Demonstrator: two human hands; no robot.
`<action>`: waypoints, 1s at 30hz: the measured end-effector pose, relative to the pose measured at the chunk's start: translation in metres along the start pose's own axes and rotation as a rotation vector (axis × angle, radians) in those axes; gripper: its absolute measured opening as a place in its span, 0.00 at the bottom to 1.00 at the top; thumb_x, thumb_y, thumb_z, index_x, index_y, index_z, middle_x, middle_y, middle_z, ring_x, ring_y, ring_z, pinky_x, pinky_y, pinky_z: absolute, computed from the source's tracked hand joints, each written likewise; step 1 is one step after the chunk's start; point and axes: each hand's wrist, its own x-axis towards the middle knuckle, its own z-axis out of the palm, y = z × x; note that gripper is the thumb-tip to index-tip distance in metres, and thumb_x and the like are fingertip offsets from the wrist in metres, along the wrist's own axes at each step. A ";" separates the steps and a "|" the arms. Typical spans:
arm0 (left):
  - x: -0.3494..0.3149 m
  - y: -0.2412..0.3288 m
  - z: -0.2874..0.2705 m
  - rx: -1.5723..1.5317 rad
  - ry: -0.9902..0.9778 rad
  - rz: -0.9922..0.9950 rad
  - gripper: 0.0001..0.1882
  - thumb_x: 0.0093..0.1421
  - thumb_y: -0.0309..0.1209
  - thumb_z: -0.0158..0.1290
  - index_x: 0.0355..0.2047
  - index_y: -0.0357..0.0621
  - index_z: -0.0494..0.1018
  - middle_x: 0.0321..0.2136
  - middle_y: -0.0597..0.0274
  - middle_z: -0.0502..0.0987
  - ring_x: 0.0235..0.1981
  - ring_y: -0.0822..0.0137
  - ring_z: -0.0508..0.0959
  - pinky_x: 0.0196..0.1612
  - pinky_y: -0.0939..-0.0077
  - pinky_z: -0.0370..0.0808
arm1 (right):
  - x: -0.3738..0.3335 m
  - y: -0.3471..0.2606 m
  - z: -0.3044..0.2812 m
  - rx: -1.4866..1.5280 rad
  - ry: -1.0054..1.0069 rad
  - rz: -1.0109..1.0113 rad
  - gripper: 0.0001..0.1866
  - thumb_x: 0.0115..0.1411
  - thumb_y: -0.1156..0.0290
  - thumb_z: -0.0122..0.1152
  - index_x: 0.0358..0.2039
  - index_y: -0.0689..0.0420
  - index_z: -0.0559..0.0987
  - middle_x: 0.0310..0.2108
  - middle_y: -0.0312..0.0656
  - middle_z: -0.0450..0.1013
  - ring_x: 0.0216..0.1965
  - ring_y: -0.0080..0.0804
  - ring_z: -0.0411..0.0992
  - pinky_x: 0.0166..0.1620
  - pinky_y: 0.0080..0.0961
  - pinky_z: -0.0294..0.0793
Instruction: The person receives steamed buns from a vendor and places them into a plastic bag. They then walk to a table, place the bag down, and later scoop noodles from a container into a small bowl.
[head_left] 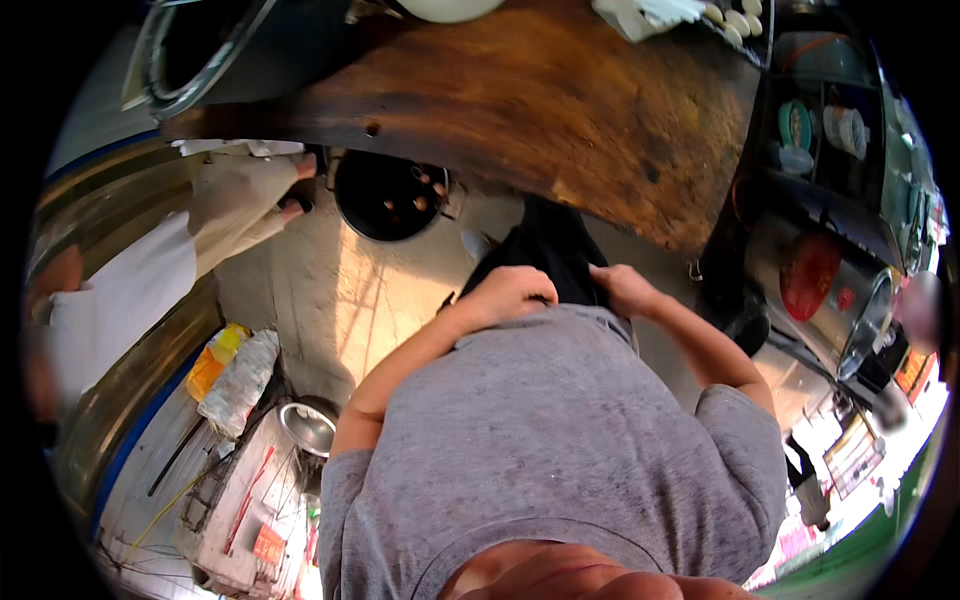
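Note:
Both of my hands are at my waist, by the hem of my grey T-shirt (560, 400). My left hand (510, 293) is closed, its fingers curled in, with a small dark bit showing at the fingertips; what it holds is not clear. On the other side, my right hand (628, 290) has its fingers pressed together at the edge of my black trousers (558, 245), pinching the dark cloth. Just beyond stands the near edge of a thick brown wooden table (560, 110).
A dark pot (388, 222) with several round things inside stands on the floor, left of my legs. Another person (150, 270) in light clothes is at the left. A metal bowl (308, 428) lies behind left. A steel drum-like vessel (820, 290) and dark shelves (825, 120) are at the right.

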 end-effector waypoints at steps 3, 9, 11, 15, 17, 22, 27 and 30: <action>-0.013 -0.009 0.006 0.202 0.001 0.066 0.04 0.46 0.26 0.52 0.25 0.48 0.72 0.24 0.66 0.73 0.30 0.64 0.72 0.32 0.73 0.69 | 0.051 0.006 0.073 1.053 0.221 0.004 0.17 0.57 0.73 0.37 0.44 0.60 0.70 0.40 0.46 0.71 0.41 0.36 0.69 0.47 0.26 0.66; -0.066 -0.024 0.024 0.191 0.091 0.030 0.06 0.45 0.26 0.56 0.25 0.48 0.72 0.23 0.67 0.72 0.30 0.65 0.73 0.31 0.73 0.69 | 0.080 -0.016 0.109 1.166 0.347 0.239 0.19 0.59 0.67 0.37 0.47 0.63 0.68 0.48 0.43 0.66 0.49 0.31 0.63 0.53 0.25 0.59; -0.075 -0.026 0.028 0.217 0.077 0.035 0.05 0.46 0.26 0.54 0.26 0.47 0.72 0.24 0.67 0.72 0.30 0.65 0.73 0.31 0.73 0.69 | 0.089 -0.019 0.111 1.074 0.403 0.133 0.19 0.58 0.67 0.37 0.47 0.63 0.68 0.48 0.45 0.65 0.49 0.31 0.63 0.53 0.25 0.59; -0.088 -0.028 0.028 0.218 0.110 0.019 0.03 0.47 0.28 0.52 0.25 0.47 0.71 0.24 0.65 0.72 0.30 0.63 0.73 0.32 0.71 0.70 | 0.079 -0.019 0.120 0.869 0.445 -0.026 0.19 0.58 0.67 0.39 0.46 0.63 0.68 0.49 0.47 0.65 0.49 0.32 0.64 0.53 0.26 0.60; -0.095 -0.028 0.023 0.172 0.116 -0.024 0.04 0.47 0.29 0.52 0.26 0.45 0.71 0.25 0.63 0.72 0.30 0.62 0.73 0.33 0.71 0.69 | 0.065 -0.015 0.117 0.674 0.448 -0.168 0.19 0.57 0.67 0.40 0.46 0.63 0.68 0.49 0.48 0.65 0.49 0.32 0.64 0.53 0.26 0.60; -0.101 -0.025 0.005 -0.005 0.210 -0.203 0.07 0.48 0.27 0.53 0.29 0.41 0.71 0.25 0.61 0.72 0.29 0.66 0.73 0.32 0.76 0.68 | -0.014 -0.066 0.003 -0.229 -0.313 -0.076 0.17 0.55 0.67 0.46 0.43 0.60 0.72 0.46 0.51 0.67 0.46 0.37 0.67 0.49 0.28 0.65; -0.086 -0.013 -0.015 -0.247 0.308 -0.466 0.06 0.52 0.28 0.53 0.29 0.41 0.72 0.23 0.65 0.73 0.25 0.75 0.71 0.29 0.81 0.68 | 0.010 -0.072 -0.199 0.267 0.729 -0.313 0.12 0.53 0.71 0.54 0.39 0.57 0.75 0.36 0.43 0.73 0.33 0.30 0.72 0.37 0.24 0.70; -0.071 -0.017 -0.019 -0.307 0.382 -0.566 0.06 0.53 0.29 0.52 0.30 0.40 0.72 0.23 0.66 0.74 0.26 0.77 0.72 0.30 0.82 0.69 | 0.088 -0.057 -0.320 0.155 1.056 -0.238 0.10 0.52 0.69 0.54 0.36 0.55 0.77 0.30 0.45 0.73 0.31 0.35 0.72 0.34 0.27 0.69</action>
